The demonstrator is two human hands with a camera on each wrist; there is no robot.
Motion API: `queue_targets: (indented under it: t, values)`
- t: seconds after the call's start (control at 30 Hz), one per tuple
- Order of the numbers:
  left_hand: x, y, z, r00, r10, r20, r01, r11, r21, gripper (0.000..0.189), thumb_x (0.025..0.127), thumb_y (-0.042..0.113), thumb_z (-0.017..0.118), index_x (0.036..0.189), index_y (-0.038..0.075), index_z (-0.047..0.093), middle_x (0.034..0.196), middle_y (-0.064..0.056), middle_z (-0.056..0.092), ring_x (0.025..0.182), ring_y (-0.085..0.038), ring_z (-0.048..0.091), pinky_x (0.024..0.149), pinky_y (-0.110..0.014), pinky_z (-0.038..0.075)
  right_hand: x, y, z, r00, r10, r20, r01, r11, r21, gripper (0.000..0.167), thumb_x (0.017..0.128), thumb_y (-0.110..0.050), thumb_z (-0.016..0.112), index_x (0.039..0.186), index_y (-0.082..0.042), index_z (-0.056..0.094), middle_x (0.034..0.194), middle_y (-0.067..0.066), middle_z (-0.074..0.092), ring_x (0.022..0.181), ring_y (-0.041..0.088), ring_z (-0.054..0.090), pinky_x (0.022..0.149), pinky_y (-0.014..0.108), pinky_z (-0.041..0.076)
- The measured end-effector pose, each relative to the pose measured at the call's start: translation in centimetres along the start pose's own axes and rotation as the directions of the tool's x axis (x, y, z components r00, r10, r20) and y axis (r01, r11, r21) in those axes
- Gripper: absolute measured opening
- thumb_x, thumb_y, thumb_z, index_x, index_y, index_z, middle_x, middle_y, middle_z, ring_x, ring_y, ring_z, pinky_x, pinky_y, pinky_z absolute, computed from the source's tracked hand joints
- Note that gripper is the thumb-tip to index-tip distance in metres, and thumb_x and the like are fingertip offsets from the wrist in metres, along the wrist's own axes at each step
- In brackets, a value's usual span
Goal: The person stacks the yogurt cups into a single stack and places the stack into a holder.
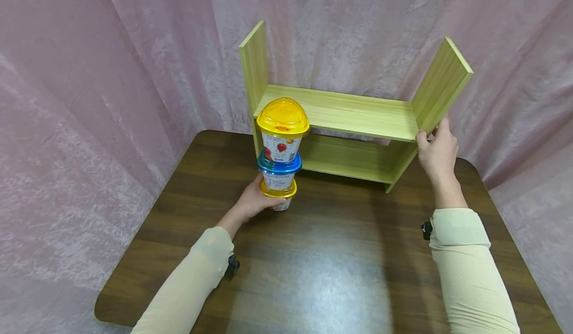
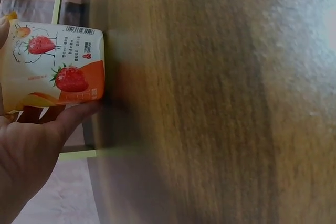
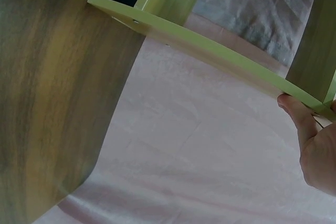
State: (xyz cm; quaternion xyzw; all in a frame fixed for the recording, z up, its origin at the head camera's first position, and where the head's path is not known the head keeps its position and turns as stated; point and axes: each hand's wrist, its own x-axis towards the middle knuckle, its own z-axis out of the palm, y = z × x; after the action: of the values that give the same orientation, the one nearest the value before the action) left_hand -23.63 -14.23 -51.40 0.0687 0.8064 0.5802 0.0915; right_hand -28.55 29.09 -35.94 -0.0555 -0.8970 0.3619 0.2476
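L hand (image 1: 252, 200) grips btm cup (image 1: 281, 194) of stack (image 1: 279, 167), R hand (image 1: 438, 152) grasps shelf (image 1: 344, 109); prob. positioning step. Next: keep stack upright.

Three white plastic cups with lids stand in one upright stack. In the head view, the top cup (image 1: 281, 147), printed with strawberries, wears a domed translucent yellow lid (image 1: 283, 117). The blue-lidded cup (image 1: 278, 180) is at six o'clock from it, and below that comes the yellow-lidded bottom cup (image 2: 58, 66), gripped by the left hand (image 1: 252, 200). At two o'clock from the stack stands a pale wood-grain shelf (image 1: 344, 107), two boards between upright side panels; the right hand (image 1: 438, 154) holds its three-o'clock panel.
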Motion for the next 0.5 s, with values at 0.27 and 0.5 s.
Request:
queue_targets:
  t: [0.27,0.5]
  values:
    - [0.4,0.8,0.1,1.0,0.017,-0.007,-0.017,1.0,0.017,0.086,0.078,0.036,0.089,0.146,0.024,0.038,0.135,0.0,0.056,0.123,-0.026,0.056,0.106,-0.052,0.045,0.1,0.1,0.0,1.0,-0.01,0.001,0.01,1.0,0.004,0.039,0.1,-0.02,0.046,0.136,-0.005,0.047,0.131,0.025,0.062,0.114,0.042,0.064,0.096,0.056,0.049]
    - [0.5,1.6,0.4,0.999,0.034,0.003,-0.034,0.999,0.023,0.085,0.078,0.033,0.089,0.146,0.025,0.039,0.134,0.0,0.057,0.122,-0.026,0.057,0.106,-0.052,0.045,-0.1,0.2,0.1,1.0,-0.009,0.012,0.009,1.0,0.003,0.038,0.1,-0.021,0.046,0.134,-0.003,0.047,0.132,0.024,0.062,0.113,0.042,0.065,0.091,0.055,0.052]
